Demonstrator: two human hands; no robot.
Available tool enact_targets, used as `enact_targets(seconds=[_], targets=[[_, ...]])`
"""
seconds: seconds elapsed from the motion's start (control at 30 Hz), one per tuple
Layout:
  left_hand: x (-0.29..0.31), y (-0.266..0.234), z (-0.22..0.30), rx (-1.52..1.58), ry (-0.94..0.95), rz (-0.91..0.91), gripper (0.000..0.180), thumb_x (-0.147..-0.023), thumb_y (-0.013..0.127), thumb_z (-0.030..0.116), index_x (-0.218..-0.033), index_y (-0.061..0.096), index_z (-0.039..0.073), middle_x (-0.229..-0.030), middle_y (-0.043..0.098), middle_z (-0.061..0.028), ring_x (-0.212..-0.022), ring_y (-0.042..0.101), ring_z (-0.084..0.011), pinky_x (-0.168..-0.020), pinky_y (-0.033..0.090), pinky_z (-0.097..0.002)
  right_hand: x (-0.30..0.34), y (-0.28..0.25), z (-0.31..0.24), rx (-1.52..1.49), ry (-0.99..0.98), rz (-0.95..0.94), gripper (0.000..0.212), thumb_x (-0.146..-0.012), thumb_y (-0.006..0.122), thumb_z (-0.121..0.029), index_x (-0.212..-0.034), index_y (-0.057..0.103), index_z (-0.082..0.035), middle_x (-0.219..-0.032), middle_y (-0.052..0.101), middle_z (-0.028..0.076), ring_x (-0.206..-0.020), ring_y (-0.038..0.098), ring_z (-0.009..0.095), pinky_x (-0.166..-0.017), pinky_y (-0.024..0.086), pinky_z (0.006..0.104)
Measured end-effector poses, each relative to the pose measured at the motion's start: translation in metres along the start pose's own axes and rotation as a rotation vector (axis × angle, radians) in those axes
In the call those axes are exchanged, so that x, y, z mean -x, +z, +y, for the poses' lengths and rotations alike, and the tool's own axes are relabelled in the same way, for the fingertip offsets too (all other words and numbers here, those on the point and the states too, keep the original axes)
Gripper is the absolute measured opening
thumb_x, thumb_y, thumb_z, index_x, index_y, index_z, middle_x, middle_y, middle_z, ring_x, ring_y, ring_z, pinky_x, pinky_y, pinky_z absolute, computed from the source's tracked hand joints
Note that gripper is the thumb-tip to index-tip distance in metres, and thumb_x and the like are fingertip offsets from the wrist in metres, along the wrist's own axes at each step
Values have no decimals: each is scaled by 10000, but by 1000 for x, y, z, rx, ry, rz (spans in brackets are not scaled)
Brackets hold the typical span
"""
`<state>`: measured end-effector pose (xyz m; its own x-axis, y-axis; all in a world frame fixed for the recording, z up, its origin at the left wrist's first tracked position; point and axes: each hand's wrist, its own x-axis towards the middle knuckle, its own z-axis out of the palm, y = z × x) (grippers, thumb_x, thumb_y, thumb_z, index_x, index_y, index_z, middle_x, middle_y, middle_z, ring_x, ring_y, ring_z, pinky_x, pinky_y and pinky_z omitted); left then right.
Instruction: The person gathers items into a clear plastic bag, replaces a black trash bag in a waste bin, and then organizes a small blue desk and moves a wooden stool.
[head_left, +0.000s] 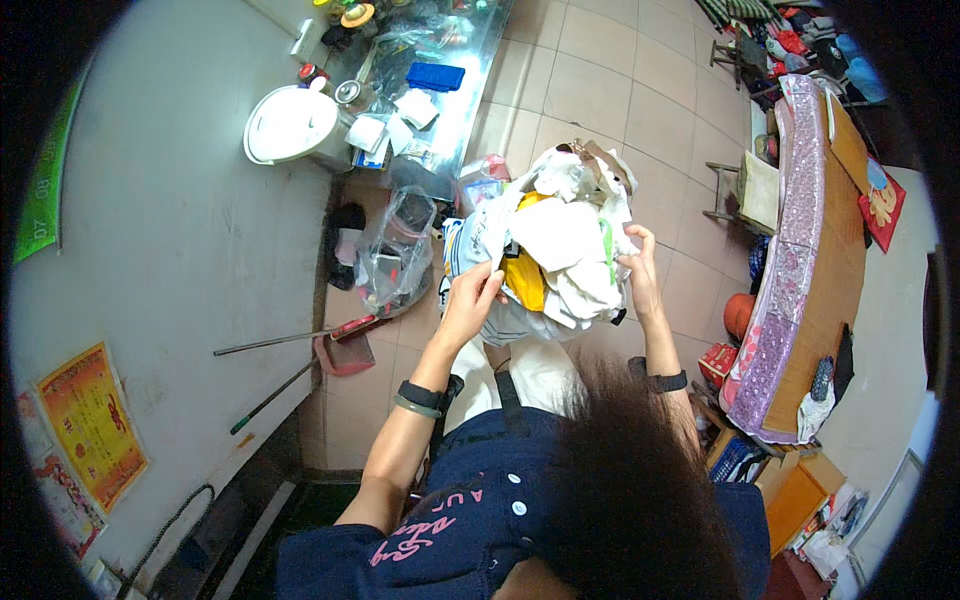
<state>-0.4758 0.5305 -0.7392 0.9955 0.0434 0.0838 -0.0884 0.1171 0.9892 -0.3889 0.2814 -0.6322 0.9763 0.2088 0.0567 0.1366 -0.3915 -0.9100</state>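
Note:
In front of my legs is a heaped pile of clothes (575,240), mostly white, with a yellow piece (524,283) in its middle and a brown piece at the far edge. My left hand (472,303) is closed at the pile's near left side, its fingers pinching a pale grey-white garment (484,236). At the right edge, my right hand (643,268) has its fingers curled against the white cloth (590,285) and seems to grip it. Whatever supports the heap is hidden beneath it.
Left of the pile stands a clear plastic bag (395,255) with things inside. A red dustpan (345,352) and long handles lie by the wall. A metal-topped table (470,75) holds small items beside a white-lidded bucket (292,125). Rightward are a stool (757,192) and a mat-covered bed (830,290).

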Motion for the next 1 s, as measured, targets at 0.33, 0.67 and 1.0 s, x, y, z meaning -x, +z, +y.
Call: enact_targets(seconds=[0.33, 0.67, 1.0], targets=[[16, 10, -16, -142, -32, 99, 159, -878, 492, 77, -833, 574, -51, -674, 577, -162, -603, 599, -268, -567, 463, -350, 28, 71, -29, 840, -32, -421, 1447, -453, 876, -474, -1474, -42, -16, -1448, 136, 353, -1363, 167, 481, -1093, 209, 544], [20, 27, -37, -154, 60, 84, 192, -780, 522, 61, -890, 623, -60, -812, 635, -251, -738, 614, -408, -684, 493, -425, 39, 108, 3, 1012, -260, -205, 1262, -450, 890, -290, -1462, 180, -38, -1260, 346, 283, -1210, 344, 442, -1027, 260, 515], [25, 15, -70, -126, 38, 229, 225, -772, 578, 98, -949, 644, -24, -862, 647, -239, -812, 623, -410, -716, 505, -435, 38, 143, 32, 875, -353, -60, 1001, -489, 840, -156, -1379, 394, -53, -1189, 444, 204, -1104, 451, 388, -933, 363, 481]])
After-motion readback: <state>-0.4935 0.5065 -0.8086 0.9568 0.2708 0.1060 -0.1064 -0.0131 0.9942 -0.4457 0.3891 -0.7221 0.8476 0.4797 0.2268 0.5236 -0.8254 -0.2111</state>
